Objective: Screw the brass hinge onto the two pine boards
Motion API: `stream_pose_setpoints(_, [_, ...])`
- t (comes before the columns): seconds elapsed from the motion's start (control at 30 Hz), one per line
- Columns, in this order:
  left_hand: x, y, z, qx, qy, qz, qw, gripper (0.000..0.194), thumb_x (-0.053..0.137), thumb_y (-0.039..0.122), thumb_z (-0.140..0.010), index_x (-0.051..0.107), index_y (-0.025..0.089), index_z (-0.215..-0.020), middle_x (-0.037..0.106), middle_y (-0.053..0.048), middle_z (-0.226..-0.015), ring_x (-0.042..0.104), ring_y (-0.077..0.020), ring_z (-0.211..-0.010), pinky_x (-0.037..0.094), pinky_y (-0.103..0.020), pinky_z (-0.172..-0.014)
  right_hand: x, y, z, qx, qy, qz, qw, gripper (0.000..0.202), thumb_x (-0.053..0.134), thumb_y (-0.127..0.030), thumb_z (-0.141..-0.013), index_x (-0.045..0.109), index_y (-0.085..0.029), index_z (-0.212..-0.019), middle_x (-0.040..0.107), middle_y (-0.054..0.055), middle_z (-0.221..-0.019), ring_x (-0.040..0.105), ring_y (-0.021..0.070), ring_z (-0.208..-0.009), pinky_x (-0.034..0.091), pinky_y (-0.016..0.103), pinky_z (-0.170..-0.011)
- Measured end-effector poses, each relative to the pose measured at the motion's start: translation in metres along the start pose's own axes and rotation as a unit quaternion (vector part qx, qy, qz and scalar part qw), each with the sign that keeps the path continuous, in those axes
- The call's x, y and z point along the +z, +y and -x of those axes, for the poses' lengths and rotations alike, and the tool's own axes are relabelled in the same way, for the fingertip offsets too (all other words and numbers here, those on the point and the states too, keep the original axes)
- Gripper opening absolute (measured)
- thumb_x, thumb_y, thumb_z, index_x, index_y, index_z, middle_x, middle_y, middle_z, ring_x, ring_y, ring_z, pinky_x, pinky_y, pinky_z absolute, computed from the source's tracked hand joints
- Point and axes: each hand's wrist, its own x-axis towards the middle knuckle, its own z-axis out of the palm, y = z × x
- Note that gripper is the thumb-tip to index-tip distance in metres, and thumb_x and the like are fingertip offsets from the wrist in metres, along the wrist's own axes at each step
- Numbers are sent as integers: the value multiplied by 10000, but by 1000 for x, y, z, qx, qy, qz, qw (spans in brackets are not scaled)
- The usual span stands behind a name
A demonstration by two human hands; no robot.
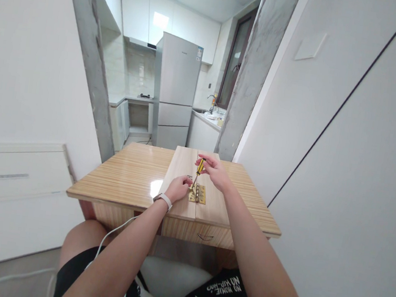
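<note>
My right hand [215,171] is closed around the yellow-and-black handle of a screwdriver [200,166], which stands nearly upright with a slight tilt. Its shaft points down at a brass-coloured hinge [201,196] that lies spread flat across the seam between two pale wooden boards. On the left board [180,165] rests my left hand [178,188], fingers pinched together beside the screwdriver's tip and the hinge's left leaf. What those fingers hold, if anything, is too small to make out. The right board [214,210] lies under my right forearm.
Both boards lie on a wood-grain table [130,174] with a drawer handle [205,237] at its front. A white cable [114,230] hangs over my left leg. White walls flank the table, and a silver fridge [178,78] stands in the kitchen behind it.
</note>
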Motion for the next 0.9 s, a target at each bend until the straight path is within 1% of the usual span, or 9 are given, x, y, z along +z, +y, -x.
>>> stream_pose_setpoints(0.17, [1,-1,-1,0,3,0,1000,341,536,10,-840,787,153,-1021,808,-74,-1035,735,-178,-963,548,-264,-916,6,5,-5,-5,37,35,999,389,773,-464,-849,742,-216,-1147,803,98,-1071,755,253,-1047,608,295,-666])
stream_pose_setpoints(0.27, [1,0,-1,-1,2,6,1000,340,534,14,-841,784,152,-1027,808,-76,-1036,739,-178,-967,550,-264,-921,10,9,-8,-8,78,58,995,371,777,-451,-827,741,-206,-1104,812,108,-1046,773,264,-1010,600,290,-628])
stream_pose_setpoints(0.37, [0,1,0,-4,1,9,1000,339,531,12,-837,780,149,-1022,808,-78,-1032,739,-184,-966,551,-270,-911,13,14,-9,-12,126,89,988,375,783,-449,-809,731,-193,-1078,810,114,-983,774,264,-929,605,307,-604])
stream_pose_setpoints(0.47, [0,1,0,-4,-2,11,1000,338,534,11,-834,779,145,-1025,808,-83,-1035,739,-186,-970,550,-274,-915,16,18,-8,-27,167,125,978,371,782,-456,-804,712,-192,-1054,796,109,-966,760,254,-879,615,325,-614])
stream_pose_setpoints(0.53, [-1,1,0,-2,-2,10,1000,336,538,13,-834,779,147,-1026,808,-80,-1033,737,-184,-970,549,-274,-919,18,20,-8,-44,181,151,971,341,776,-459,-812,700,-197,-1015,783,101,-967,749,244,-869,625,334,-643])
stream_pose_setpoints(0.6, [0,1,0,1,0,7,1000,336,537,15,-834,780,150,-1023,807,-76,-1027,735,-182,-967,548,-273,-920,21,19,-8,-52,171,155,971,326,783,-465,-814,683,-205,-981,773,91,-959,746,240,-868,624,330,-643])
stream_pose_setpoints(0.67, [0,0,0,1,1,6,1000,346,533,11,-829,782,150,-1025,807,-77,-1030,735,-180,-966,549,-270,-918,22,17,-8,-42,139,120,982,342,796,-473,-813,665,-215,-994,776,86,-970,755,247,-894,610,312,-608])
stream_pose_setpoints(0.77, [1,-1,-1,-3,1,6,1000,365,529,3,-819,787,150,-1030,807,-81,-1043,737,-181,-971,552,-268,-916,21,12,-7,-21,86,55,995,399,806,-491,-820,674,-225,-1086,790,91,-1019,769,258,-964,593,286,-586])
stream_pose_setpoints(0.9, [1,-3,-1,5,1,9,1000,365,532,6,-821,790,154,-1032,806,-80,-1035,739,-181,-966,553,-272,-931,14,9,-5,-12,38,36,999,455,768,-530,-867,718,-224,-1199,791,118,-1124,757,254,-1049,620,300,-667])
